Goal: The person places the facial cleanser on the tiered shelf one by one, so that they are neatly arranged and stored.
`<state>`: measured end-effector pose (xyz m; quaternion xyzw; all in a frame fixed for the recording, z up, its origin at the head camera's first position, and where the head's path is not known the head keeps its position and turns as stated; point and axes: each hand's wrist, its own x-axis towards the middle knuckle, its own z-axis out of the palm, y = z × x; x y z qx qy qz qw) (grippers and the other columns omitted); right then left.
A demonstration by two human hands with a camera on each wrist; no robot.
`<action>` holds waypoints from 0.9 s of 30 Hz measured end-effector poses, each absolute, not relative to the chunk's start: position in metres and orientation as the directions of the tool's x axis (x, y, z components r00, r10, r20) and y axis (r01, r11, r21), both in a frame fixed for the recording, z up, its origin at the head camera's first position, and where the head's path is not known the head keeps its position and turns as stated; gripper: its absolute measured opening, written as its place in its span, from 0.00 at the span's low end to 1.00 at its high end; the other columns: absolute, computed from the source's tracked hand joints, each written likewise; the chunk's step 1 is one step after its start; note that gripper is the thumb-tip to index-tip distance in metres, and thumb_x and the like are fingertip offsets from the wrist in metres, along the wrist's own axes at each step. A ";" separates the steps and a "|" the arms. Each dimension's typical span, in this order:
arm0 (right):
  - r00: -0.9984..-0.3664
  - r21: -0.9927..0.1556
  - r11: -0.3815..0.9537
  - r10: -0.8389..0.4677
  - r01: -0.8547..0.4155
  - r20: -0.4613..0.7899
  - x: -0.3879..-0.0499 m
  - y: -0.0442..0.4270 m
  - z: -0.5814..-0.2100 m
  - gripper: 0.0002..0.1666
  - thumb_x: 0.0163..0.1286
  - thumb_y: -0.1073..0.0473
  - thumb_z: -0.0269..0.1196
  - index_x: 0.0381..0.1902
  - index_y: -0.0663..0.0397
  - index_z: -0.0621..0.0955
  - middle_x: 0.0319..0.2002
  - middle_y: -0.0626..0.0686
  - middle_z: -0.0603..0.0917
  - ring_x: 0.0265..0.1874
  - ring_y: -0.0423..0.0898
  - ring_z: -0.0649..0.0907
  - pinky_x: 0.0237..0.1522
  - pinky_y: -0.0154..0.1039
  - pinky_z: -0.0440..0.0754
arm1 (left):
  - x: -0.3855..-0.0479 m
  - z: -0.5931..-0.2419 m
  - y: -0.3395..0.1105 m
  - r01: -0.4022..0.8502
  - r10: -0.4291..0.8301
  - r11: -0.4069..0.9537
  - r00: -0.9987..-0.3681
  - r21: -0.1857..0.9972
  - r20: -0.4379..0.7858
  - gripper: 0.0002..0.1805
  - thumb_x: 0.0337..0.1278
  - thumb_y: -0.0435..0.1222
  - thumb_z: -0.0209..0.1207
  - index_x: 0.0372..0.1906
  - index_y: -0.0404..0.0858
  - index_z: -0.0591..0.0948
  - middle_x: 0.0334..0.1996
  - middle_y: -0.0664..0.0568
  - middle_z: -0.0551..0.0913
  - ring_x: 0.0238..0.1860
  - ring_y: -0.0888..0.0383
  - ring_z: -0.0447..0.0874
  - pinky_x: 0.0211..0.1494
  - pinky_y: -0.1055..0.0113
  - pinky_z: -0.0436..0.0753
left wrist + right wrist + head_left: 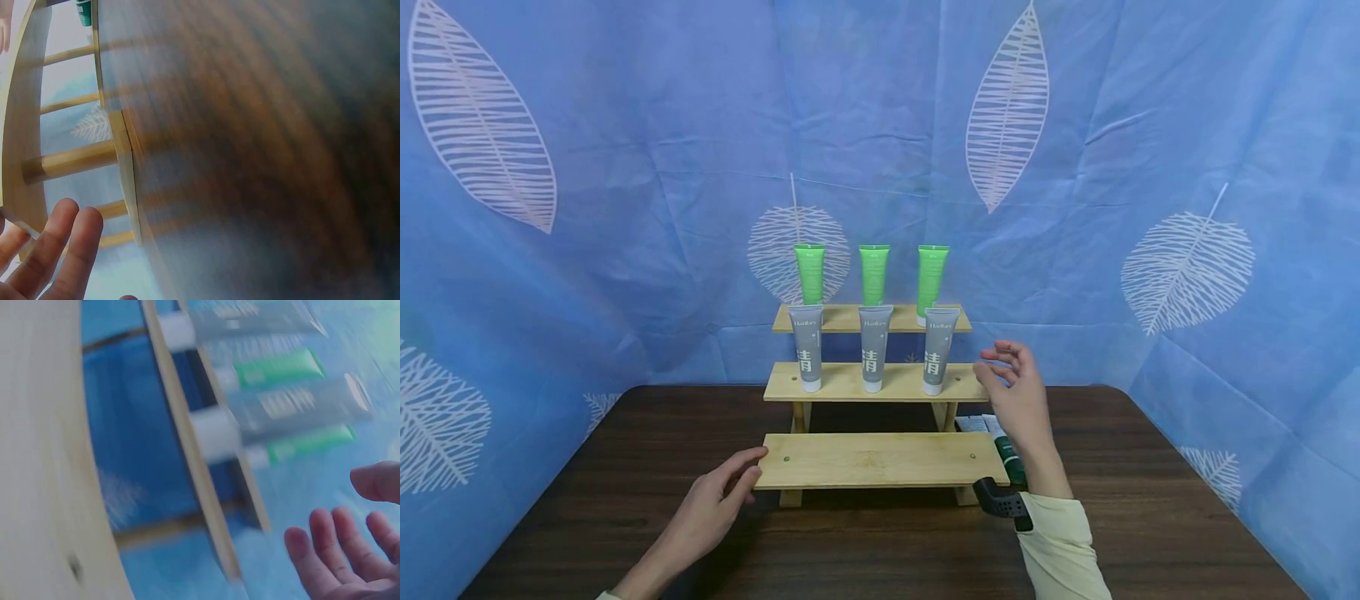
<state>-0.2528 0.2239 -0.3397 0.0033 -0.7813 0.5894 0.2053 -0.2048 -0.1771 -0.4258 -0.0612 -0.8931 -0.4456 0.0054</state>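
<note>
A three-tier wooden stand [872, 461] rises from the table. My left hand [707, 508] is at the left end of its lowest step, fingertips at the edge; in the left wrist view its fingers [81, 250] are extended beside the wood. My right hand [1021, 400] hovers by the right end of the middle step, fingers loosely bent and nothing held. Nearest to it stands a grey tube [938, 350], cap down, with two more grey tubes [874, 350] to its left. Three green tubes [810, 275] stand upright on the top step.
Behind the lowest step's right end, a dark green tube [1012, 463] lies on the brown table [880, 550], partly hidden by the stand and my right arm. Beside it is a pale item [973, 423]. A blue leaf-print cloth [880, 108] hangs around the table.
</note>
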 end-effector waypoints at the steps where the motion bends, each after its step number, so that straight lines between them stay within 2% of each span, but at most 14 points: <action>1: -0.910 -0.920 0.314 0.264 -0.234 0.321 -0.250 0.230 -0.339 0.31 0.78 0.55 0.61 0.72 0.55 0.65 0.63 0.60 0.76 0.55 0.44 0.81 0.46 0.26 0.78 | -0.205 -0.426 -0.177 0.114 0.107 0.594 -0.992 0.796 0.062 0.22 0.78 0.46 0.53 0.70 0.47 0.76 0.33 0.52 0.85 0.34 0.58 0.82 0.27 0.63 0.71; 6: -0.869 -0.956 0.262 0.433 -0.135 0.242 -0.238 0.257 -0.339 0.30 0.79 0.53 0.59 0.73 0.54 0.65 0.58 0.55 0.78 0.39 0.32 0.83 0.43 0.25 0.79 | -0.207 -0.429 -0.179 0.109 0.106 0.599 -0.993 0.793 0.056 0.21 0.79 0.44 0.53 0.70 0.49 0.76 0.34 0.50 0.84 0.35 0.57 0.82 0.27 0.64 0.71; 9: -0.845 -0.970 0.231 0.503 -0.070 0.181 -0.234 0.266 -0.341 0.30 0.79 0.50 0.58 0.73 0.52 0.66 0.58 0.53 0.78 0.36 0.31 0.83 0.43 0.27 0.78 | -0.208 -0.429 -0.180 0.108 0.105 0.600 -0.993 0.793 0.056 0.21 0.79 0.45 0.53 0.70 0.50 0.76 0.36 0.49 0.85 0.35 0.57 0.82 0.27 0.64 0.71; 12: -0.852 -0.959 0.283 0.503 0.002 0.146 -0.230 0.275 -0.344 0.30 0.80 0.49 0.56 0.73 0.54 0.66 0.61 0.56 0.78 0.37 0.36 0.83 0.44 0.34 0.77 | -0.207 -0.429 -0.178 0.116 0.114 0.598 -0.992 0.793 0.059 0.22 0.79 0.46 0.53 0.70 0.48 0.76 0.37 0.49 0.85 0.36 0.57 0.83 0.27 0.63 0.71; 18: -0.894 -0.898 0.415 0.443 0.148 0.057 -0.231 0.294 -0.363 0.35 0.80 0.46 0.55 0.74 0.61 0.65 0.65 0.68 0.75 0.53 0.61 0.81 0.53 0.56 0.78 | -0.206 -0.427 -0.179 0.121 0.119 0.600 -0.991 0.791 0.062 0.24 0.78 0.49 0.52 0.71 0.46 0.75 0.35 0.51 0.84 0.35 0.58 0.82 0.27 0.63 0.70; 20: -0.904 -0.881 0.430 0.427 0.197 0.006 -0.232 0.303 -0.373 0.38 0.79 0.44 0.55 0.75 0.64 0.64 0.64 0.71 0.74 0.54 0.64 0.80 0.55 0.62 0.76 | -0.206 -0.427 -0.178 0.121 0.117 0.602 -0.991 0.789 0.063 0.24 0.79 0.48 0.52 0.71 0.46 0.75 0.35 0.51 0.84 0.35 0.58 0.82 0.27 0.63 0.70; 23: -0.921 -0.846 0.463 0.382 0.265 -0.079 -0.233 0.315 -0.385 0.40 0.79 0.43 0.56 0.75 0.66 0.63 0.60 0.72 0.76 0.49 0.63 0.82 0.54 0.61 0.77 | -0.206 -0.427 -0.178 0.120 0.115 0.607 -0.991 0.785 0.063 0.23 0.79 0.47 0.52 0.71 0.46 0.75 0.34 0.51 0.84 0.34 0.58 0.81 0.27 0.63 0.70; 27: -0.935 -0.818 0.485 0.314 0.308 -0.166 -0.232 0.325 -0.394 0.40 0.78 0.46 0.58 0.73 0.71 0.62 0.57 0.74 0.74 0.48 0.62 0.82 0.47 0.52 0.84 | -0.205 -0.427 -0.178 0.116 0.111 0.613 -0.992 0.781 0.059 0.23 0.79 0.47 0.53 0.71 0.46 0.75 0.34 0.51 0.84 0.34 0.58 0.81 0.27 0.63 0.70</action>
